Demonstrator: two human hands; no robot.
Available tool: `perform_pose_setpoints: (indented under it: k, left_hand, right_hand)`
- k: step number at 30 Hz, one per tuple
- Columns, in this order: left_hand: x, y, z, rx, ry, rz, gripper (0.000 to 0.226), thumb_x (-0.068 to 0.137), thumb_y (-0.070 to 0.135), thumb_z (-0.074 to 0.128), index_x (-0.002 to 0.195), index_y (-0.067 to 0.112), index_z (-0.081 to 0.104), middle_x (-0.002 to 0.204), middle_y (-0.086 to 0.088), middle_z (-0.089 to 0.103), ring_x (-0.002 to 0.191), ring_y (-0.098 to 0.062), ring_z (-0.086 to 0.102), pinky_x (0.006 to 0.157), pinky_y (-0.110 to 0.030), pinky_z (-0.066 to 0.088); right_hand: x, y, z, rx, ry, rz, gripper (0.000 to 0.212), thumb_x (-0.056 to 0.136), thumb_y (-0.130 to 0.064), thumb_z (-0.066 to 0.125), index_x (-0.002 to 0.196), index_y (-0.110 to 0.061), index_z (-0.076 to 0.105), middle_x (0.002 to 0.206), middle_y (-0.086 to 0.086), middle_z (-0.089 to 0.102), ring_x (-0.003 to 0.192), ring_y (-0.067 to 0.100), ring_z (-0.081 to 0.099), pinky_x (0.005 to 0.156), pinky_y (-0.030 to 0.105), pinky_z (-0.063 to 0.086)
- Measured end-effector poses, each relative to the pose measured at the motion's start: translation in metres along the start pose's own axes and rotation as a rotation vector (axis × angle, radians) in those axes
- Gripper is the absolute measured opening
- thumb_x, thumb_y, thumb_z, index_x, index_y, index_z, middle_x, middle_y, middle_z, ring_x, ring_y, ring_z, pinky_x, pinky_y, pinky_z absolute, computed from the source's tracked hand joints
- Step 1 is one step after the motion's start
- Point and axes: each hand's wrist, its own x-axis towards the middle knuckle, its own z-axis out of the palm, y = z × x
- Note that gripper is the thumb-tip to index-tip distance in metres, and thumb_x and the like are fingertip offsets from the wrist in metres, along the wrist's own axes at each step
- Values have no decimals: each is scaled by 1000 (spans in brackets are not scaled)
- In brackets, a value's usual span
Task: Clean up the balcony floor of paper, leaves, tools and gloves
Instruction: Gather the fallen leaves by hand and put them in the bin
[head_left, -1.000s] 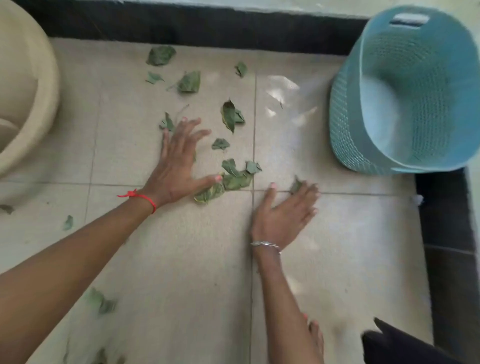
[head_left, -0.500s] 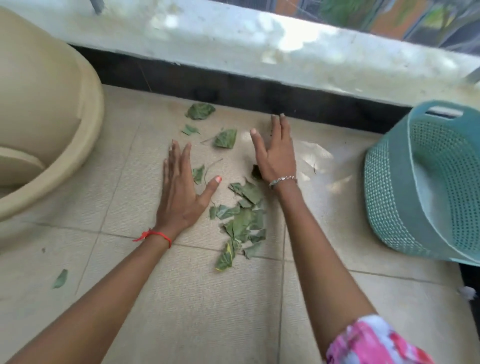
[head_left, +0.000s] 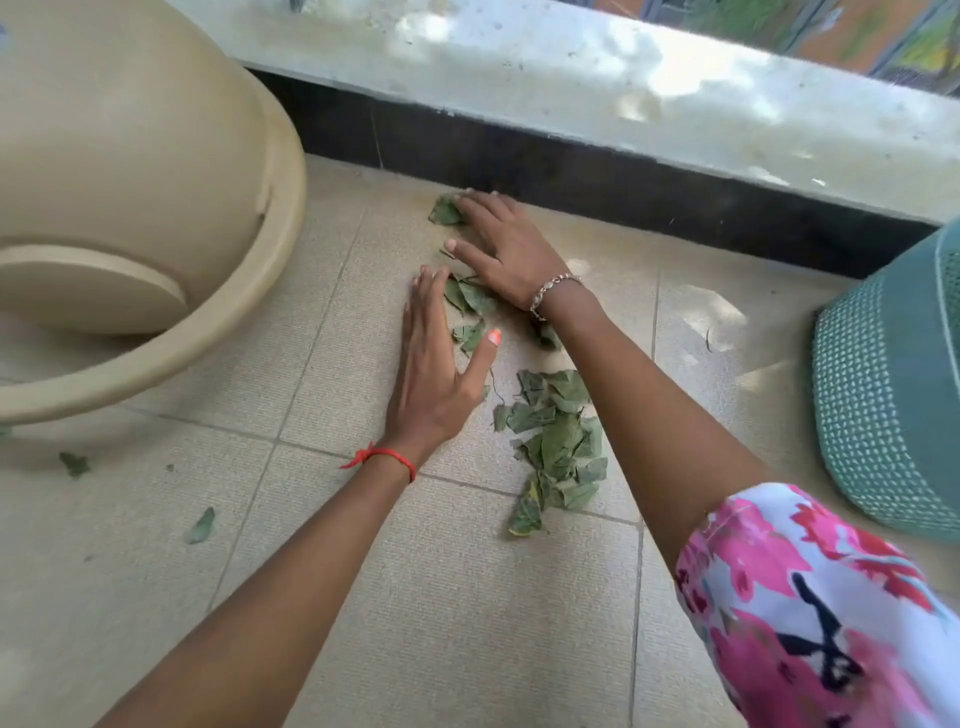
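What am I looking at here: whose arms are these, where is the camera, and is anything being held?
No machine here: these are a person's two bare arms. The one picture comes from a camera worn on the head, looking forward and down. The left hand, with a red thread at the wrist, lies flat on the tiled floor. The right hand, with a bracelet, reaches further, its straight fingers touching a leaf by the wall. A few leaves lie between the hands, and a leaf pile sits nearer, between the forearms. Nothing is held; both hands are flat. A beige tub is at the left, a teal basket at the right.
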Motion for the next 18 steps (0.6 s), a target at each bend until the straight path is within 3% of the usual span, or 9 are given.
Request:
perform_pose_setpoints:
  k: [3,6,8,9,11,12,14,16,18]
  left_hand:
    - [0,-1,0,-42,26,-9,77,88,47,41,149,13,10,159,-6,5,147,-14,0,119,-27,3]
    - [-2,0,-1,-95,26,-24,85,82,59,38,149,16,12,159,-4,6,146,-12,1,118,-26,5]
    - [-3,0,-2,-120,1,-21,84,81,62,37,149,19,13,159,-1,9,146,-11,3,118,-27,6]
    - [-4,1,-2,-117,-12,-16,82,83,61,35,149,19,14,158,0,11,146,-10,5,118,-28,6]
    - [-3,-1,-2,-47,-50,1,78,85,61,32,149,19,17,158,0,15,144,-6,6,119,-28,1]
    - [-2,-1,-1,17,-72,23,78,84,63,28,149,19,20,157,0,17,143,-4,6,118,-27,-3]
    - [-1,-3,-1,124,-119,80,79,82,65,22,148,20,23,157,1,19,144,-5,7,117,-27,-8]
    - [-3,-2,-1,176,-177,127,79,82,66,19,147,23,23,156,3,22,144,-5,9,118,-30,-9]
    - [-5,-1,-3,188,-237,158,79,81,67,20,147,24,24,154,3,26,143,-4,15,118,-30,-7]
  right_hand:
    - [-20,-11,0,85,-73,-84,58,88,-41,32,133,-9,47,144,9,39,134,23,32,112,31,19]
    - [-67,-16,-8,307,-178,-43,48,88,-38,37,114,-9,66,126,14,59,116,25,55,103,38,39]
    - [-98,-15,-17,491,-34,31,42,88,-38,42,97,-12,73,103,14,70,97,26,64,88,40,48]
    - [-111,-12,-21,594,99,60,38,87,-37,44,94,-12,73,100,10,71,96,20,65,89,38,49]
    - [-126,-1,-25,706,299,153,36,85,-38,45,97,-16,71,107,0,69,105,9,62,94,32,45]
    - [-129,5,-23,663,315,218,38,86,-41,43,105,-19,68,117,-2,65,112,7,57,98,29,41]
    - [-133,8,-12,451,214,297,47,90,-44,34,128,-24,53,140,-3,47,131,9,39,107,29,28]
    - [-137,-1,2,278,110,263,53,93,-43,24,139,-21,40,149,-2,33,139,12,24,113,30,12]
    - [-144,-17,8,356,64,207,49,97,-39,24,137,-18,43,146,2,39,136,10,31,115,27,13]
